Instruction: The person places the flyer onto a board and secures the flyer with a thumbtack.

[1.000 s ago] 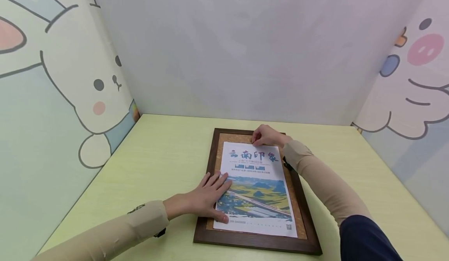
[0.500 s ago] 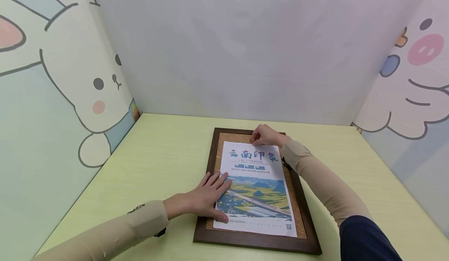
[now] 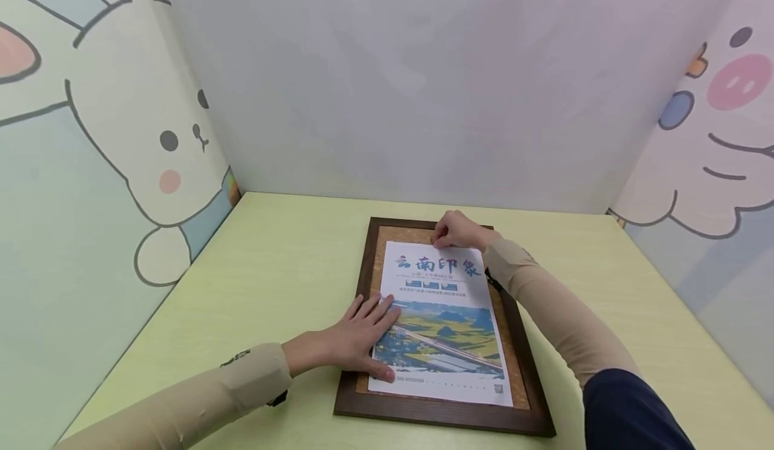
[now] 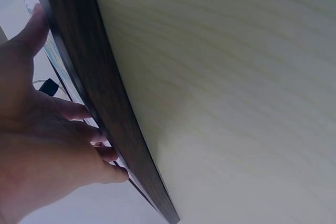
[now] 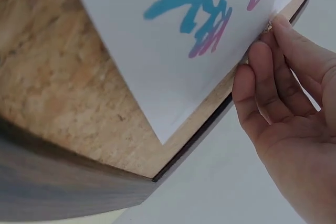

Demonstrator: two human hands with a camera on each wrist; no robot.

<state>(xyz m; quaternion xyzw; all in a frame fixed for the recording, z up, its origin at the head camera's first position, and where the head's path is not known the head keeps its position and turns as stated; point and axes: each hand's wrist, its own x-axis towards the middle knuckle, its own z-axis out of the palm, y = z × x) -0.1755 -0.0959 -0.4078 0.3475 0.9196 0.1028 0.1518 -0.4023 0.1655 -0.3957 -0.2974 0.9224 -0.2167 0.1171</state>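
Observation:
A printed poster (image 3: 438, 326) with blue and purple lettering over a landscape picture lies on a cork board (image 3: 521, 396) in a dark wooden frame (image 3: 444, 420). My left hand (image 3: 357, 339) rests on the poster's left side, fingers spread, crossing the frame's left edge. At the poster's top edge my right hand (image 3: 456, 230) has its thumb and fingertips together. In the right wrist view they pinch a tiny brass-coloured thumbtack (image 5: 269, 25), mostly hidden, right at the paper's edge. One top corner of the poster lies over bare cork there.
The framed board lies on a pale yellow-green table (image 3: 290, 268). A plain light wall (image 3: 393, 101) stands behind it. Side walls carry a cartoon rabbit (image 3: 151, 121) on the left and a cartoon pig (image 3: 719, 141) on the right.
Both hands keep their places on the poster and at its top edge. The head view has shifted very slightly.

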